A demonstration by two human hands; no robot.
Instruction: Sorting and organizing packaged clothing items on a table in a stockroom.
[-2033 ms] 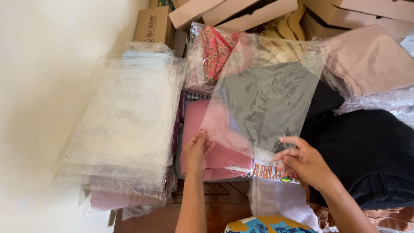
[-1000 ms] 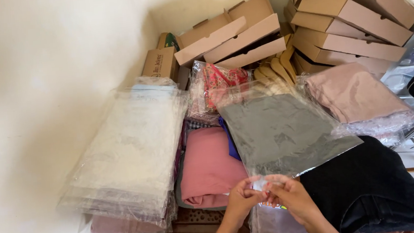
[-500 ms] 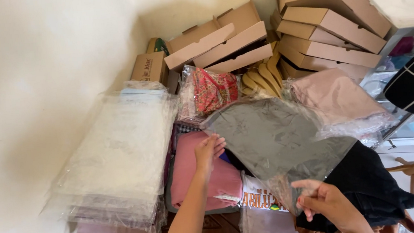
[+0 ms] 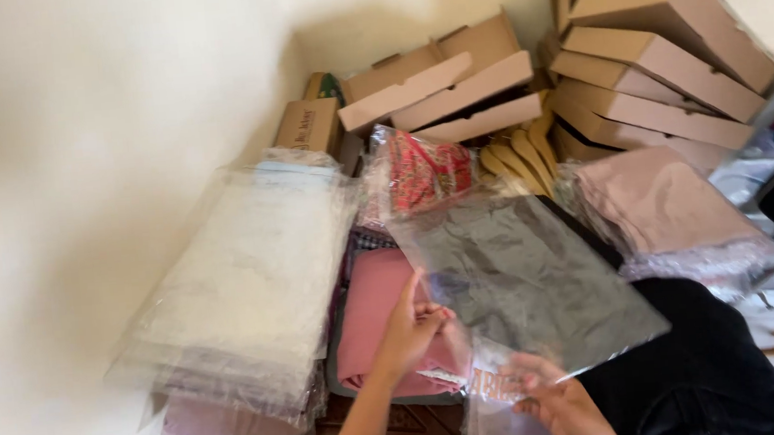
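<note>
A person's left hand, fingers curled, pinches the near left edge of a clear plastic bag holding a folded grey garment; the right hand, partly blurred, grips the bag's open bottom flap. The garment already sits inside the bag, which appears unsealed, so closing the flap looks to be what remains. The bag lies tilted over a pink folded cloth, its long axis running from near left to far right. Bagged white garments stack on the left, cardboard boxes behind.
</note>
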